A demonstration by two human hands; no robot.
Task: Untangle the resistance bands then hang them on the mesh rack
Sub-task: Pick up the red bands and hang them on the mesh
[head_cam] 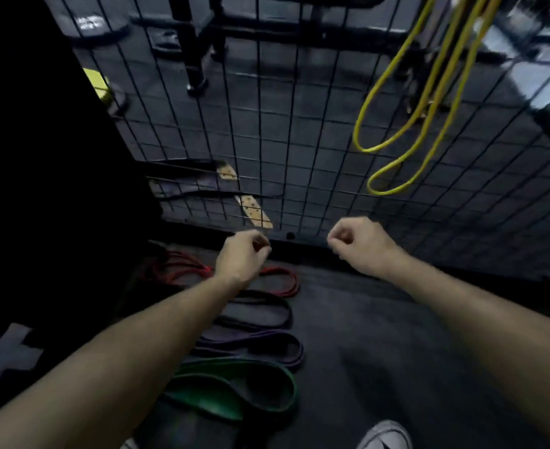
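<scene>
Both hands hover near the mesh rack (pixel 267 131), left hand (pixel 241 257) and right hand (pixel 361 244) with fingers curled, holding nothing visible. Yellow bands (pixel 406 124) hang far right; red (pixel 283 280), black (pixel 267 306), purple (pixel 267 345), green (pixel 251 390) bands lie on the floor (pixel 380 351).

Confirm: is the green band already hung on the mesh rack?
No. The green band lies on the floor beside the purple band; only the yellow bands hang on the mesh rack.

Dim room, dark rubber floor (pixel 364 335), black equipment frame (pixel 195 43) standing behind.
</scene>
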